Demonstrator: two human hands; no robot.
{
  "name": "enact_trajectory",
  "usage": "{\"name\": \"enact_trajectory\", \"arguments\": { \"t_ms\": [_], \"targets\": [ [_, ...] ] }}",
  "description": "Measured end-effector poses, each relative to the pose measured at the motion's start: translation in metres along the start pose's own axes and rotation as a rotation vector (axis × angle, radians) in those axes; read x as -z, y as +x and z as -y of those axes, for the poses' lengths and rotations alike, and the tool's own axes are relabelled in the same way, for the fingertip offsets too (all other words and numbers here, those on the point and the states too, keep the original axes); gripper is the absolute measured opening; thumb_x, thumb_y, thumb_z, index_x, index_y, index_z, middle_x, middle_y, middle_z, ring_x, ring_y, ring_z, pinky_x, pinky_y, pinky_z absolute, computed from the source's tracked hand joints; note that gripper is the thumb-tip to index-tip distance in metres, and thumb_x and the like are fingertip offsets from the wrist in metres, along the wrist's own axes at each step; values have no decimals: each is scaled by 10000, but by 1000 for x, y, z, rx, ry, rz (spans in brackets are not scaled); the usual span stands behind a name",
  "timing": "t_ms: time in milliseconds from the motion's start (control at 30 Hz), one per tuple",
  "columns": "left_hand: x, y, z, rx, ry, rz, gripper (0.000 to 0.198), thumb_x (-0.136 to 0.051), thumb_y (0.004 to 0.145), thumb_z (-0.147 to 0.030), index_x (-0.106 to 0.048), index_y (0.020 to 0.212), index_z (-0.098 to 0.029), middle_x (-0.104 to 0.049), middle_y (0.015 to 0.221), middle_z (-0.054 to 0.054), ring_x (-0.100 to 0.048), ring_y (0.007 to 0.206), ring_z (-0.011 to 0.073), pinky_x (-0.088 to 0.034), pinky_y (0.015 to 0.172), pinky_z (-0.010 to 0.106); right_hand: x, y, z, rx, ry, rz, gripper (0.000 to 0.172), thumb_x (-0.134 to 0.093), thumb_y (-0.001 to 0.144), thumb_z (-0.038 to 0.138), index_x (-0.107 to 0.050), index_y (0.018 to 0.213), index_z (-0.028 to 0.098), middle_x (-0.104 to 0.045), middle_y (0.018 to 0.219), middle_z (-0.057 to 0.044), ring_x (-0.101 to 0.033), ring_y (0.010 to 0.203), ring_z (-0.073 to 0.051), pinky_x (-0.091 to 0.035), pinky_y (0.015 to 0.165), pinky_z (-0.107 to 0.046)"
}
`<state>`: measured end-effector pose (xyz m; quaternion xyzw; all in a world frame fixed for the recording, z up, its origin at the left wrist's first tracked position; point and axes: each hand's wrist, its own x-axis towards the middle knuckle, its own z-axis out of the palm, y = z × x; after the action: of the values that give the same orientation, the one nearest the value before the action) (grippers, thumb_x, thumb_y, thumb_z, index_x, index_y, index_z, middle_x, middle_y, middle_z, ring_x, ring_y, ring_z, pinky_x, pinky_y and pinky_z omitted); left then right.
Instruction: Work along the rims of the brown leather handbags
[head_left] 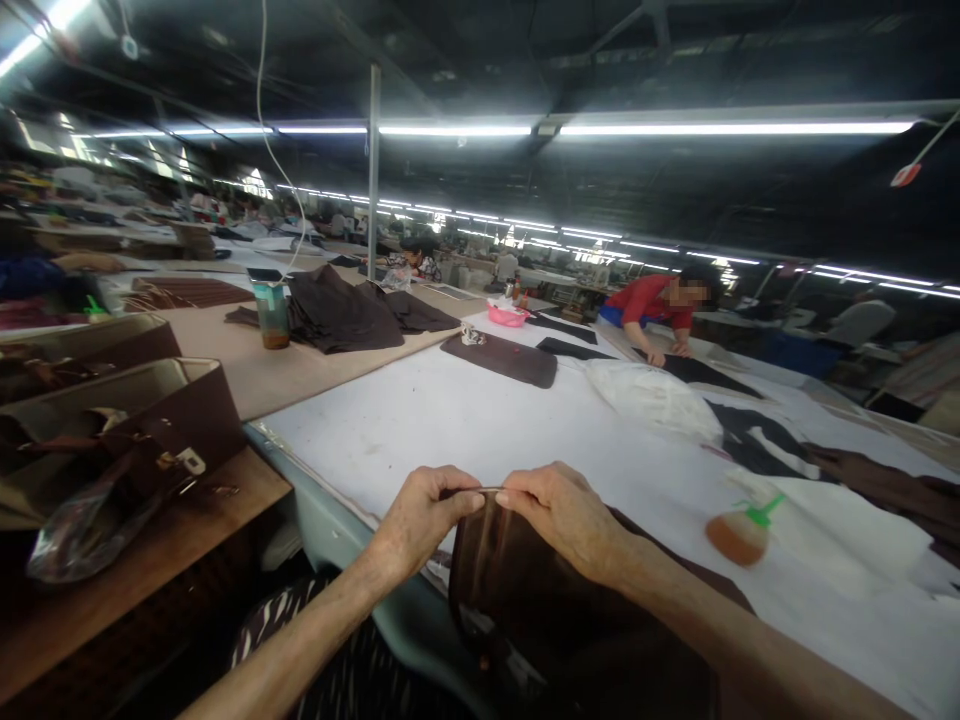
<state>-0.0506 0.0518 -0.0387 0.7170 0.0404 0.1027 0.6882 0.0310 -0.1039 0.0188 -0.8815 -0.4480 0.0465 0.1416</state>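
A dark brown leather bag piece (555, 600) hangs over the near edge of the white table, its far end raised. My left hand (424, 515) pinches the top edge of this piece between thumb and fingers. Close beside it, my right hand (562, 515) pinches the same edge, the two thumbs nearly meeting. A thin strip of edge shows between the fingertips. The lower part of the piece is dark and partly hidden by my right forearm.
Brown handbags (195, 420) stand on a wooden surface at left. On the white table (352, 430) lie a flat brown panel (502, 360), a glue bottle with green nozzle (739, 535) and white sheeting (652, 400). A jar (271, 315) stands further back. A person in red (649, 305) leans over the table.
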Motion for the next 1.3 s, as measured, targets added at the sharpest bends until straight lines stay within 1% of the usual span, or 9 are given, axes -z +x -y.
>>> {"name": "enact_trajectory", "arguments": {
  "t_ms": [200, 400, 500, 600, 700, 833, 967, 1133, 1300],
  "targets": [
    [0, -2, 0, -65, 103, -7, 179, -551, 758, -260, -656, 721, -120, -536, 676, 14, -456, 634, 115, -358, 596, 228, -6, 2, -4, 57, -68, -16, 346, -408, 904, 370, -480, 630, 172, -416, 536, 45, -318, 544, -85, -207, 568, -248],
    [-4, -5, -3, -163, 244, -24, 201, -473, 819, -240, -618, 715, -148, -529, 704, 3, -472, 684, 117, -355, 639, 217, -5, 1, -3, 54, -104, -30, 384, -400, 912, 363, -469, 594, 159, -314, 481, 50, -224, 493, -84, -208, 545, -244],
    [-12, -3, -11, -187, 401, -6, 121, -513, 805, -278, -570, 803, -171, -537, 750, -7, -475, 715, 130, -349, 645, 223, 2, -3, -1, 47, -78, -25, 364, -418, 908, 379, -517, 628, 168, -416, 515, 43, -308, 510, -84, -252, 570, -230],
    [-20, 4, -17, -186, 521, 72, 196, -592, 740, -279, -552, 909, -188, -574, 849, 2, -491, 791, 158, -352, 691, 234, 10, -7, -6, 133, -75, 42, 303, -398, 919, 338, -574, 725, 186, -549, 640, 21, -441, 592, -97, -303, 617, -224],
    [-25, 14, -17, -216, 569, 210, 139, -516, 791, -296, -595, 814, -184, -584, 775, 3, -502, 750, 159, -349, 681, 236, 20, -13, -25, 168, -144, 95, 266, -407, 913, 316, -563, 742, 184, -589, 703, 7, -494, 653, -115, -329, 646, -232],
    [-27, 19, -12, -214, 557, 210, 271, -458, 833, -364, -574, 684, -170, -533, 656, -12, -468, 636, 132, -322, 583, 220, 35, -30, -55, 30, -226, 108, 301, -389, 920, 371, -536, 748, 174, -574, 708, -8, -498, 676, -134, -337, 655, -250],
    [-30, 17, -14, -236, 622, 168, 300, -432, 847, -338, -551, 634, -165, -521, 630, -15, -462, 625, 126, -315, 590, 224, 44, -50, -61, -136, -182, 133, 351, -336, 936, 398, -522, 751, 165, -539, 693, -10, -496, 663, -129, -345, 626, -235],
    [-36, 12, -20, -243, 677, 156, 308, -420, 854, -328, -591, 651, -172, -554, 641, -5, -488, 643, 137, -324, 624, 238, 45, -57, -61, -130, -155, 90, 343, -363, 926, 398, -532, 741, 163, -532, 713, -20, -497, 709, -136, -351, 661, -239],
    [-39, 3, -23, -221, 699, 148, 303, -404, 860, -347, -602, 701, -181, -572, 697, 11, -507, 690, 158, -337, 641, 249, 46, -73, -79, -178, -19, 118, 257, -499, 841, 389, -502, 723, 161, -512, 646, 12, -452, 611, -113, -309, 568, -227]
  ]
}}
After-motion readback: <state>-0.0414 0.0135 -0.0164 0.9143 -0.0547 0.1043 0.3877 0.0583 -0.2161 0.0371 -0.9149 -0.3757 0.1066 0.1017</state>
